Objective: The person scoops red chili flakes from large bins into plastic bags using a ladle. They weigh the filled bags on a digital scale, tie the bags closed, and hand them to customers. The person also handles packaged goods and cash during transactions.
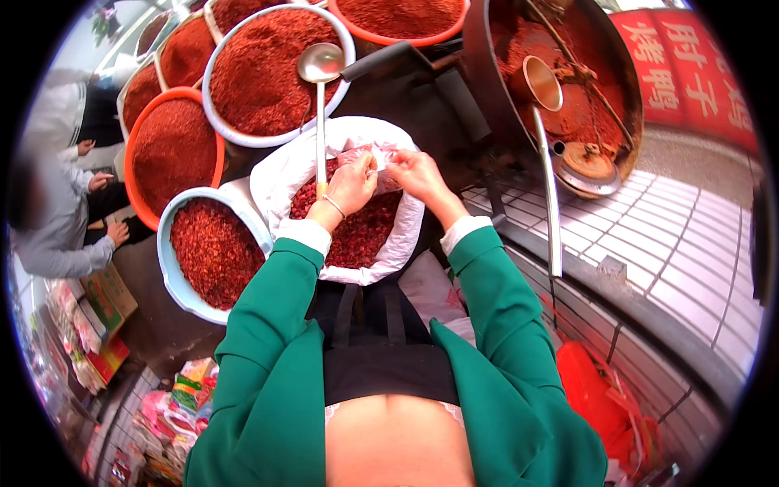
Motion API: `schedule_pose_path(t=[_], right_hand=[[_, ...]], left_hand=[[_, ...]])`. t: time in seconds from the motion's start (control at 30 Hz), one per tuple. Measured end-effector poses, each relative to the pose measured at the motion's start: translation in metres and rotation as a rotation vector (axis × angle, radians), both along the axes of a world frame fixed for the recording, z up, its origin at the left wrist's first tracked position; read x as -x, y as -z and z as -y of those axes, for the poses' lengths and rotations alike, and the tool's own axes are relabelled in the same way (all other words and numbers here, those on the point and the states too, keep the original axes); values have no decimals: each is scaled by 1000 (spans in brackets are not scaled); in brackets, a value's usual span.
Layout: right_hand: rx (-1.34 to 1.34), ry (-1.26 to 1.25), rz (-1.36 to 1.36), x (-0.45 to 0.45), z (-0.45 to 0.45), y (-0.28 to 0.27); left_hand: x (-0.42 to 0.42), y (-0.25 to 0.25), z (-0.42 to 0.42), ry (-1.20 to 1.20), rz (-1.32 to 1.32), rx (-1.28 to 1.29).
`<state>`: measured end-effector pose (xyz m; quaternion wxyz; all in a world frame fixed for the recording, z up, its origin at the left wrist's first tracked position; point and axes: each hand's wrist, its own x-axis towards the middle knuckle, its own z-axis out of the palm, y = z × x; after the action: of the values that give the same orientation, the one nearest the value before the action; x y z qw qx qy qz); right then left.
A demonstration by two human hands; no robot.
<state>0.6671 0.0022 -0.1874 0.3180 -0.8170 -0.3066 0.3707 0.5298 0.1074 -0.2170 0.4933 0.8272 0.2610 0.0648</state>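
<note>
My left hand and my right hand pinch the gathered top of a small clear plastic bag with reddish contents. Both are above an open white woven sack with a rolled rim, which holds dark red dried chilies. A metal ladle lies over the sack's left side, its wooden grip partly hidden by my left hand. Its bowl rests over a white-rimmed basin of ground chili. Beside the sack, on the left, is a light blue basin of chili flakes.
Orange basins of red powder stand at the upper left. A large grinding vessel coated in red powder is at the upper right, with a long metal handle hanging beside it. Other people are at the left edge. A metal rail runs along the right.
</note>
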Motion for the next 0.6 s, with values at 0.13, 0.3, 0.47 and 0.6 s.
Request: schedule_pose_path(t=[0.13, 0.3, 0.47, 0.6], right_hand=[[-99, -12, 70, 26, 3, -15], [-290, 148, -181, 55, 40, -84], [-649, 221, -673, 94, 138, -262], [-1027, -53, -691, 159, 198, -381]], left_hand=[[-7, 1, 7, 125, 215, -50], [-5, 36, -16, -14, 194, -61], [-17, 5, -21, 56, 158, -107], [-11, 47, -26, 7, 72, -300]])
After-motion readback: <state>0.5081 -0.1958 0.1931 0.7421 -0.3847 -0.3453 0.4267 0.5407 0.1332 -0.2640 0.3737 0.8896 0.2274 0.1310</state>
